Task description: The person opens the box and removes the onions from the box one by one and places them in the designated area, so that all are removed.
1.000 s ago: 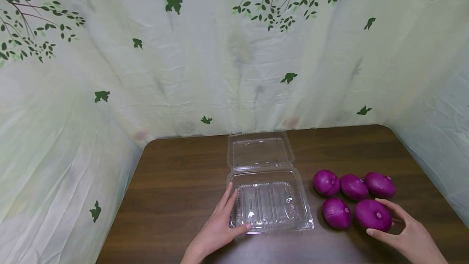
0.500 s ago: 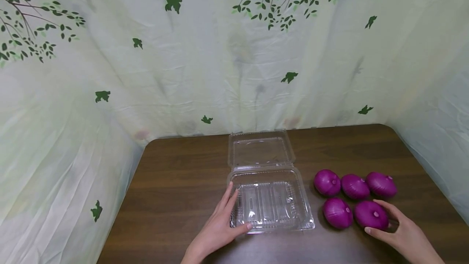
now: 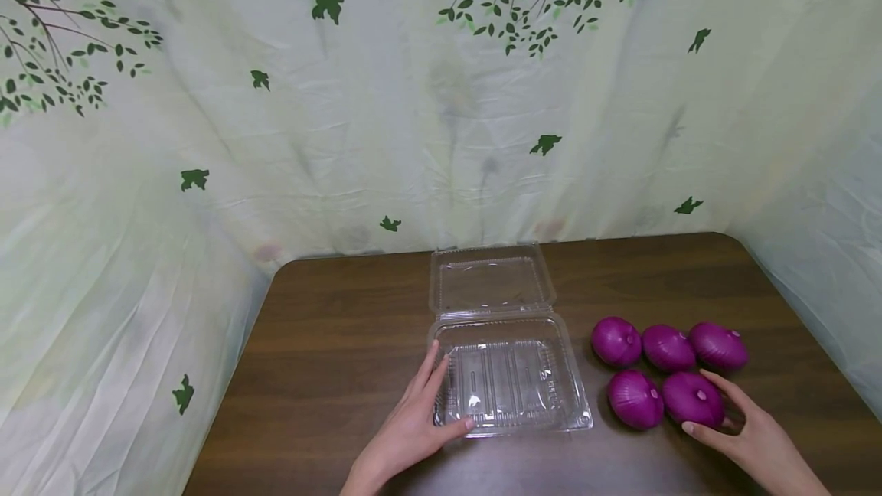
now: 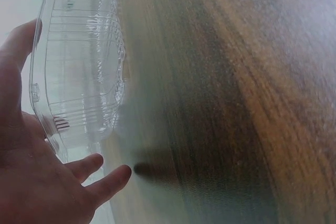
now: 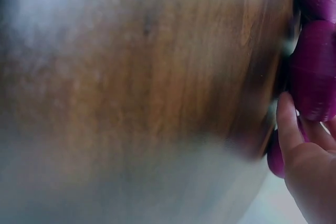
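A clear plastic clamshell container point(image 3: 506, 373) lies with its lid point(image 3: 492, 279) folded back on the table. My left hand point(image 3: 411, 419) rests at its near left corner, fingers spread along the left side and thumb on the front rim. In the left wrist view, two fingers point(image 4: 107, 184) of that hand stretch out past the container's wall. Several red onions sit to the right in two rows. My right hand point(image 3: 754, 429) holds the near right onion point(image 3: 691, 398) between thumb and fingers. That onion touches or nearly touches the near left one point(image 3: 634, 399).
Three more red onions form the back row: left point(image 3: 616, 341), middle point(image 3: 668, 347) and right point(image 3: 718, 346). A dark brown wooden table point(image 3: 331, 343) with rounded far corners carries everything. A pale cloth point(image 3: 372, 113) printed with leaves hangs behind and at both sides.
My right hand has shifted slightly left with the onion, bringing it closer to the near left onion. The left hand and the container have not moved.
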{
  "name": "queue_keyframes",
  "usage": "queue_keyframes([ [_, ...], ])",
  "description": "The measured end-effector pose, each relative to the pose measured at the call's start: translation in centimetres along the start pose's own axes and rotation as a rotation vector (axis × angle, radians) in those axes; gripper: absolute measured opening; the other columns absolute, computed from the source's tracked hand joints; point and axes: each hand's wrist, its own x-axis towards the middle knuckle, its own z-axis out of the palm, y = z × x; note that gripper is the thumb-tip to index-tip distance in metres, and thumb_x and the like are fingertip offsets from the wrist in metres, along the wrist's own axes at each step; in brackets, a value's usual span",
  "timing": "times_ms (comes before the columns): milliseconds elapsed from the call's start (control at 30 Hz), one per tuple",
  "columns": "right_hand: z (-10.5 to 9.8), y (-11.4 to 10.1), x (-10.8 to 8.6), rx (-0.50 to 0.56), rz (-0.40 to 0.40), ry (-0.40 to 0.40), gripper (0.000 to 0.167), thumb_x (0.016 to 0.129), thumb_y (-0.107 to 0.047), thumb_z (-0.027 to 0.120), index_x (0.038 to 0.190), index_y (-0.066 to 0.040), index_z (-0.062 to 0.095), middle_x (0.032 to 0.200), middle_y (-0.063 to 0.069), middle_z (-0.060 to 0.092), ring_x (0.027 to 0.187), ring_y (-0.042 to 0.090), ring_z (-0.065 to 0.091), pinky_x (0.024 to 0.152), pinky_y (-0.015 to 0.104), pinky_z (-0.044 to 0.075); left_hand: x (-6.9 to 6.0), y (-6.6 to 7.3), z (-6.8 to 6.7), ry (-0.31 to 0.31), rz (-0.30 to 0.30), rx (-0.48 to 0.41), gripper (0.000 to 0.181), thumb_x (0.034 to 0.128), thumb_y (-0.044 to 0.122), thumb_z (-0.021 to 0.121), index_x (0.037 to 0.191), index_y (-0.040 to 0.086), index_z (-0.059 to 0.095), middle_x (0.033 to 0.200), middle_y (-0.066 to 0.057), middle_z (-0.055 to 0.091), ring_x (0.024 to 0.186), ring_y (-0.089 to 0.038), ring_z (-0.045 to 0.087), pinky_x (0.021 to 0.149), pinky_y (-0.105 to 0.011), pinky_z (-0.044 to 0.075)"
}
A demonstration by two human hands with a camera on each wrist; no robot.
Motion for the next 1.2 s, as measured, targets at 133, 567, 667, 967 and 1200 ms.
queue_keyframes([
  [133,0.22,0.17,-0.01,0.003,-0.014,0.006,0.094,0.089,-0.045,0.071,0.155,-0.002,0.019,0.138,0.046,0.035,0.116,0.056,0.05,0.081,0.057,0.049,0.02,-0.01,0.01,0.002,-0.001,0.002,0.1,0.0832,0.057,0.071,0.158,0.014,0.021,0.164,0.009,-0.006,0.146,-0.032,0.015,0.104,-0.064,0.031],
  [567,0.45,0.57,0.03,-0.024,-0.078,0.021,0.097,0.085,-0.042,0.076,0.153,-0.001,0.021,0.136,0.042,0.039,0.117,0.054,0.049,0.081,0.057,0.048,0.04,-0.06,0.09,0.009,0.015,-0.007,0.1,0.0828,0.058,0.071,0.158,0.013,0.022,0.165,0.008,-0.005,0.146,-0.034,0.016,0.102,-0.066,0.032],
  [667,0.52,0.59,0.07,-0.029,-0.082,0.025,0.096,0.085,-0.042,0.076,0.153,-0.001,0.022,0.136,0.042,0.039,0.117,0.054,0.048,0.082,0.058,0.047,0.01,-0.03,0.04,0.008,0.017,-0.012,0.1,0.0827,0.058,0.071,0.158,0.012,0.022,0.165,0.007,-0.005,0.146,-0.035,0.017,0.101,-0.066,0.033],
  [967,0.61,0.53,0.46,-0.018,-0.072,0.021,0.097,0.085,-0.043,0.076,0.151,0.002,0.02,0.134,0.043,0.04,0.113,0.052,0.053,0.078,0.048,0.051,-0.01,-0.07,0.05,0.017,0.019,-0.003,0.1,0.0831,0.057,0.071,0.157,0.012,0.023,0.165,0.007,-0.004,0.146,-0.034,0.017,0.102,-0.064,0.033],
  [1200,0.52,0.31,0.08,-0.005,-0.079,0.031,0.097,0.087,-0.041,0.074,0.154,0.001,0.016,0.139,0.04,0.036,0.118,0.053,0.047,0.078,0.042,0.052,0.05,-0.28,0.28,0.009,0.006,-0.022,0.101,0.0826,0.058,0.071,0.158,0.014,0.02,0.164,0.01,-0.007,0.146,-0.033,0.015,0.103,-0.064,0.032],
])
